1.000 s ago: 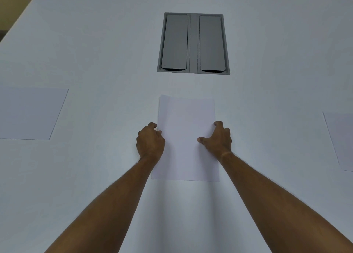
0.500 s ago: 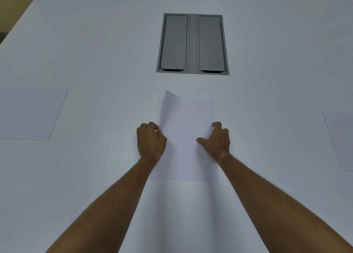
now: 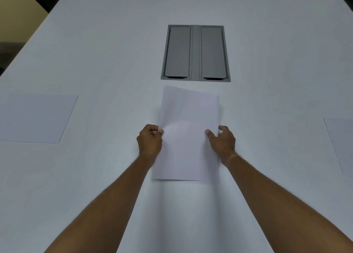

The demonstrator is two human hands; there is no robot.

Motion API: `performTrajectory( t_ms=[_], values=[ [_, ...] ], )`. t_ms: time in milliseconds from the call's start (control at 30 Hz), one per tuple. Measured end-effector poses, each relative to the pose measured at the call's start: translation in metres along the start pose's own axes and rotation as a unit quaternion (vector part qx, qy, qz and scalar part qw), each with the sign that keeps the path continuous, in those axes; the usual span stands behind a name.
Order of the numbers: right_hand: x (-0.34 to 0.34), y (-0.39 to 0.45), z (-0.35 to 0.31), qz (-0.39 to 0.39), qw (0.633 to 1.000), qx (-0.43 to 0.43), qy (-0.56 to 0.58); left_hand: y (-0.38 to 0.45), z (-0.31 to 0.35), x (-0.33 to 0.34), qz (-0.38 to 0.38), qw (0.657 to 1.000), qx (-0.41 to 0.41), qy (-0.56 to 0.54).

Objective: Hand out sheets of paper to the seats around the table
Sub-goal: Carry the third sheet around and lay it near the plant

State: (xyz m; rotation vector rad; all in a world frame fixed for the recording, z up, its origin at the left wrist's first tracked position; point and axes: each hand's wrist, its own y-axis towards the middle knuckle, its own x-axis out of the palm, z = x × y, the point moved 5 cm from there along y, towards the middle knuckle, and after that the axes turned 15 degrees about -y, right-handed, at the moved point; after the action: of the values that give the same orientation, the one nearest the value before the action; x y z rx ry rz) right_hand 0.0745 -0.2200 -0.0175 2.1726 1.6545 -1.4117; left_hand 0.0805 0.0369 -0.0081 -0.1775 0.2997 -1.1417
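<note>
I see a white sheet of paper [image 3: 189,134] in the middle of the frame, held at both side edges above the white table [image 3: 95,61]. My left hand [image 3: 150,141] is curled, thumb and fingers pinching the sheet's left edge. My right hand [image 3: 222,141] grips the right edge, thumb on top, fingers behind. The sheet's far left corner sits higher in the frame than the right one. Just beyond it is a grey two-lidded hatch [image 3: 195,53]. Another sheet [image 3: 36,118] lies flat at the left edge, and a third [image 3: 342,145] at the right edge.
</note>
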Motion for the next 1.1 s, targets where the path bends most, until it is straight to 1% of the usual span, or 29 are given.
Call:
performTrajectory(
  t_ms=[133,200,367,467,734,900,1101],
  values=[
    [-0.009,0.0,-0.006,0.009,0.996,0.008,0.086,-0.002,0.012,-0.009,0.006,1.0,0.002,-0.027],
    [-0.014,-0.003,-0.012,0.015,0.993,-0.011,0.117,-0.004,0.019,-0.014,0.014,0.999,0.006,-0.035],
    [-0.029,-0.019,-0.031,0.022,0.987,-0.069,0.143,-0.013,0.043,-0.028,0.037,0.998,0.028,-0.042],
    [-0.037,-0.029,-0.042,0.011,0.983,-0.095,0.158,-0.02,0.058,-0.04,0.048,0.997,0.044,-0.038],
    [-0.066,-0.064,-0.064,0.012,0.972,-0.156,0.175,-0.04,0.095,-0.062,0.052,0.995,0.081,-0.037],
    [-0.093,-0.084,-0.066,0.024,0.967,-0.167,0.193,-0.053,0.121,-0.062,0.019,0.993,0.107,-0.049],
    [-0.136,-0.11,-0.059,0.062,0.958,-0.166,0.225,-0.068,0.155,-0.045,-0.065,0.987,0.125,-0.073]
  ],
)
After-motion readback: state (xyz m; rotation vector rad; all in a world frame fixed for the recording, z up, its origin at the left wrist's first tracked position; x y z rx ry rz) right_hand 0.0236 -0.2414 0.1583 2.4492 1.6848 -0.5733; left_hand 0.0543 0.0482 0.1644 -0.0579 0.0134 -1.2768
